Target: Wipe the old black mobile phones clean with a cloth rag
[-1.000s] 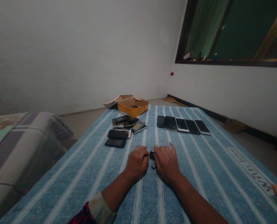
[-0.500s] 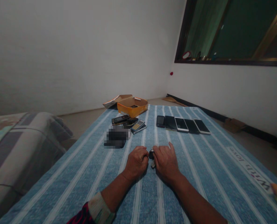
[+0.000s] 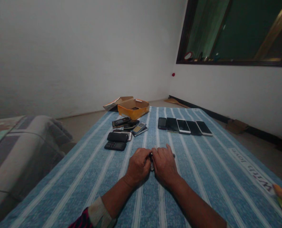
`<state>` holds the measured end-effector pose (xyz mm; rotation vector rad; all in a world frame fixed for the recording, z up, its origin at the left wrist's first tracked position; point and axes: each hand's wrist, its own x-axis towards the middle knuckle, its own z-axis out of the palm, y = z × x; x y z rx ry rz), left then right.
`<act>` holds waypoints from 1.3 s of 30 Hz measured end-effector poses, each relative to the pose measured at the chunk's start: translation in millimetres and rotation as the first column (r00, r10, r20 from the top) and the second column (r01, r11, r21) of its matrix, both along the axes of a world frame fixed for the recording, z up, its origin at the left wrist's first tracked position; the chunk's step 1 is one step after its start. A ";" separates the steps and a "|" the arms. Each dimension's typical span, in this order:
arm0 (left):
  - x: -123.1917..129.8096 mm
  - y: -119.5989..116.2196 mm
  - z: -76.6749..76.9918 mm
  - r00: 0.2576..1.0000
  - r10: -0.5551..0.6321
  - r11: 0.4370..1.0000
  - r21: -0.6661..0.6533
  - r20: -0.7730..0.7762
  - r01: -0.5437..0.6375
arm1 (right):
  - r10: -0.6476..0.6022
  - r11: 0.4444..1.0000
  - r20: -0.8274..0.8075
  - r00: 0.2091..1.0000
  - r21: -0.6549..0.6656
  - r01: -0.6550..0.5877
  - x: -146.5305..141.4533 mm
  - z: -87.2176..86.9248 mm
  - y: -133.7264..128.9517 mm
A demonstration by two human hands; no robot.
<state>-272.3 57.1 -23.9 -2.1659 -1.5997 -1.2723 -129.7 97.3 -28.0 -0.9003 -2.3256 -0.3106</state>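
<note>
My left hand [image 3: 139,163] rests low over the striped cloth, its fingers curled in against my right fingertips. My right hand [image 3: 164,164] is closed over a small dark object [image 3: 151,155], mostly hidden. A dark tip shows past its far side, and a little pale piece hangs between the hands. Beyond my left hand lie a black keypad phone [image 3: 115,145], a black phone or case [image 3: 117,137] and a silver phone [image 3: 139,128]. Farther right, flat phones lie side by side, among them a white-framed phone [image 3: 183,126] and a small black phone [image 3: 162,123].
An open orange box [image 3: 133,114] stands at the far end of the blue striped cloth [image 3: 95,183], its flap folded back. More phones [image 3: 121,121] are piled before it. A fabric-covered seat [image 3: 31,152] is at the left, a window [image 3: 238,31] upper right.
My hands have come together, and my right fingers now cover more of the dark object. The pieces by my left hand, blurred before, now show clearly. The view has shifted slightly.
</note>
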 end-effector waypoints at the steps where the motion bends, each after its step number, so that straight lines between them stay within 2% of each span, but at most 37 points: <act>1: 0.8 -0.4 1.1 1.000 -0.006 1.000 0.008 -0.003 0.006 | 0.002 1.000 0.001 1.000 -0.004 -0.002 0.2 0.3 0.2; 7: 2.4 -0.8 1.8 0.999 -0.011 0.999 0.043 -0.036 0.012 | 0.029 0.997 0.021 0.999 -0.071 -0.027 4.1 4.9 0.0; 11: 2.2 -0.6 1.2 0.998 -0.026 0.997 0.074 -0.056 0.030 | 0.096 0.987 0.077 0.992 -0.133 -0.085 11.3 11.8 0.2; 16: 3.1 0.1 0.6 0.997 -0.026 0.997 0.070 -0.072 0.031 | 0.220 0.953 0.126 0.967 -0.239 -0.186 23.8 22.2 1.9; 21: 3.9 0.1 0.9 0.996 -0.029 0.998 0.055 -0.086 0.034 | 0.224 0.929 0.147 0.963 -0.332 -0.165 33.0 28.8 8.5; 26: 3.6 -0.4 0.8 0.996 -0.033 0.997 0.073 -0.087 0.040 | 0.264 0.881 0.131 0.955 -0.437 -0.184 33.7 34.2 14.1; 31: 2.4 0.8 -3.8 0.996 -0.038 0.996 0.079 -0.078 0.044 | 0.253 0.891 0.088 0.963 -0.409 -0.197 23.3 32.1 11.4; 39: 3.6 1.7 -4.0 0.996 -0.047 0.996 0.072 -0.078 0.053 | 0.165 0.920 0.130 0.978 -0.379 -0.105 22.7 28.7 7.2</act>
